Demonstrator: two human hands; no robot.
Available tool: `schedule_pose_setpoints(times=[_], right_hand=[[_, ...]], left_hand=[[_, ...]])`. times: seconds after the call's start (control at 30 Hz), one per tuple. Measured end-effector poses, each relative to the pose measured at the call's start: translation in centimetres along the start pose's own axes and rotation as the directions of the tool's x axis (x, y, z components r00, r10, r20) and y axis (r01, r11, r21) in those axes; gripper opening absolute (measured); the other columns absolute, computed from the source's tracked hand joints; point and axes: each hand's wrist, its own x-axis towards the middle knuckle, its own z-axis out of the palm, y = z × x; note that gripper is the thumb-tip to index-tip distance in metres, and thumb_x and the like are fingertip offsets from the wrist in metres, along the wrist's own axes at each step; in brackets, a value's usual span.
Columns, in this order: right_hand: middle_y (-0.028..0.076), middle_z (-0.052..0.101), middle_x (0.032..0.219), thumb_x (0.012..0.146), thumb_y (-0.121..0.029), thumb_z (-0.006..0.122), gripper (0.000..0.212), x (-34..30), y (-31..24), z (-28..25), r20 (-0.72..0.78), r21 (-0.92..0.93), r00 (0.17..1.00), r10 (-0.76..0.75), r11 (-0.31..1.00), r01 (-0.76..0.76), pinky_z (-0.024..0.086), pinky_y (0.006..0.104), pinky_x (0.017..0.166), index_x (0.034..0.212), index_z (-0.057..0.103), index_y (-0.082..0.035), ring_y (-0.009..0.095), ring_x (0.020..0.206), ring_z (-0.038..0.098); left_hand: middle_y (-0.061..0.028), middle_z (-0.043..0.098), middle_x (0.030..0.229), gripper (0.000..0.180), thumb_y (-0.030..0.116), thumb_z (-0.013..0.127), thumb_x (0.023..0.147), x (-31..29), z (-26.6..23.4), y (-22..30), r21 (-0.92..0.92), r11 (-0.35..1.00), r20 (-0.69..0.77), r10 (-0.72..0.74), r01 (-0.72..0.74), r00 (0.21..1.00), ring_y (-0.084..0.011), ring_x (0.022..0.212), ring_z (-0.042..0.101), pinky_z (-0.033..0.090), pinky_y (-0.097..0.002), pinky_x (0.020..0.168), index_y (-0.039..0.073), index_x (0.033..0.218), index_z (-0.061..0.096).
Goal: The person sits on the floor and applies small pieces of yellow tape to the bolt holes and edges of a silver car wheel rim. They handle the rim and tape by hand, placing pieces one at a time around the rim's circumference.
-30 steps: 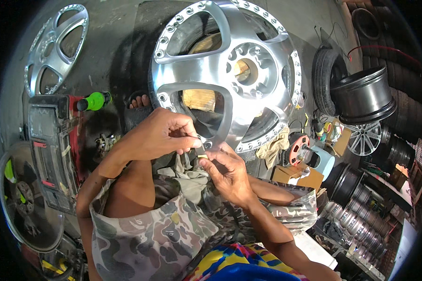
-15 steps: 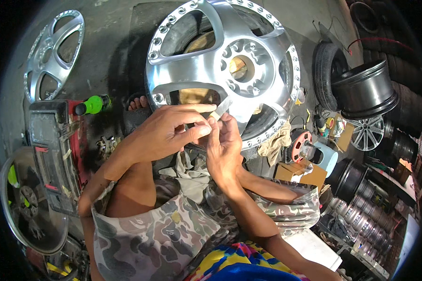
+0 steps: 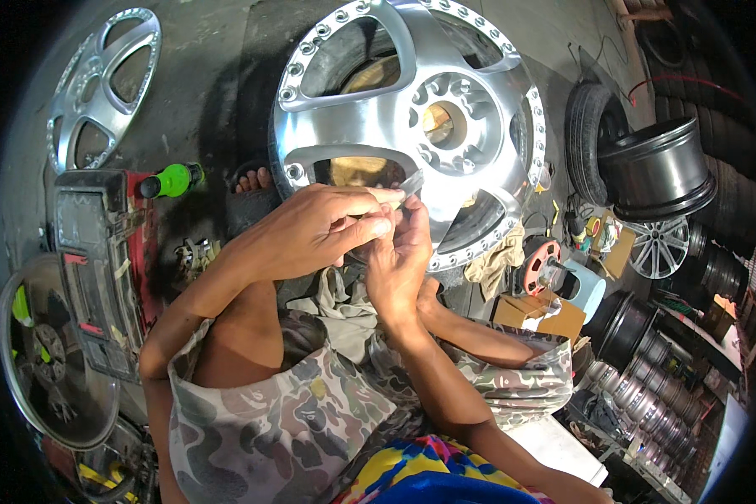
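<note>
A silver five-spoke wheel rim (image 3: 344,126), its lip ringed with bolts, lies face up in front of me. Over its near edge my left hand (image 3: 328,223) and my right hand (image 3: 399,252) meet, fingertips pinched together. Between them they grip a small thin grey strip (image 3: 413,181) that looks like sandpaper; its lower part is hidden by the fingers. The strip's tip stands out above the fingertips, in front of the spoke beside the near-left window. Whether it touches the metal I cannot tell.
At the left are a black and red toolbox (image 3: 101,277), a green bottle (image 3: 173,181) and another silver wheel face (image 3: 113,84). To the right lie a cloth (image 3: 496,260), a cardboard box (image 3: 539,314), a tire (image 3: 586,143), a dark wheel barrel (image 3: 657,172) and several stacked rims.
The wheel and surroundings have shifted slightly right in view. My fingers have drawn closer together over the strip, and its tan side no longer shows.
</note>
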Motion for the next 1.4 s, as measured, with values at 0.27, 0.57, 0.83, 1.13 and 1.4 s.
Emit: schedule_pose_setpoints(times=[0.27,0.57,0.83,1.13,1.4], right_hand=[[0.015,0.081,0.098,0.118,-0.013,0.061,0.028,1.7,0.1,0.3,0.083,-0.033,0.995,-0.063,0.997,0.066,0.058,0.0332,0.079,0.139,0.061,0.006,0.016,0.086,0.074],[0.016,0.078,0.096,0.118,-0.012,0.06,0.028,1.5,0.9,0.2,0.054,-0.045,0.998,-0.022,0.999,0.025,0.059,0.0364,0.079,0.139,0.061,0.007,0.018,0.086,0.073],[0.018,0.079,0.097,0.118,-0.016,0.061,0.03,2.1,0.8,0.5,0.132,-0.103,0.988,-0.076,0.991,0.09,0.058,0.0363,0.075,0.138,0.065,0.006,0.019,0.085,0.074],[0.022,0.08,0.1,0.117,-0.015,0.059,0.03,2.6,-2.3,1.0,0.249,-0.335,0.964,-0.095,0.925,0.177,0.06,0.0409,0.074,0.139,0.067,0.005,0.028,0.088,0.08],[0.022,0.07,0.102,0.114,-0.01,0.061,0.029,2.4,-2.5,0.3,0.234,-0.375,0.954,-0.187,0.888,0.266,0.057,0.0458,0.076,0.138,0.069,0.005,0.037,0.086,0.072]], left_hand=[[-0.0188,0.074,0.148,0.035,0.021,0.062,0.115,-0.3,-0.3,-0.1,0.016,1.0,-0.083,0.012,-0.011,0.996,-0.0232,0.076,0.08,0.064,-0.0348,0.069,-0.008,0.132,0.071],[-0.0227,0.077,0.136,0.032,0.024,0.066,0.113,-0.6,-0.2,0.1,0.106,0.994,-0.092,0.028,-0.018,0.995,-0.0267,0.079,0.076,0.058,-0.039,0.074,-0.005,0.123,0.073],[-0.0254,0.074,0.138,0.033,0.028,0.069,0.111,-1.2,-0.4,-0.1,0.149,0.985,-0.134,0.111,-0.091,0.985,-0.0378,0.079,0.068,0.055,-0.0433,0.076,-0.005,0.109,0.071],[-0.0236,0.071,0.151,0.032,0.029,0.069,0.11,-2.8,-0.8,-0.2,0.154,0.986,-0.204,0.099,-0.068,0.974,-0.0335,0.075,0.069,0.057,-0.0404,0.074,-0.003,0.108,0.073],[-0.0252,0.069,0.152,0.03,0.027,0.07,0.109,-2.7,-0.9,0.0,0.21,0.971,-0.185,0.154,-0.114,0.971,-0.0332,0.077,0.07,0.057,-0.0408,0.077,-0.002,0.106,0.074]])
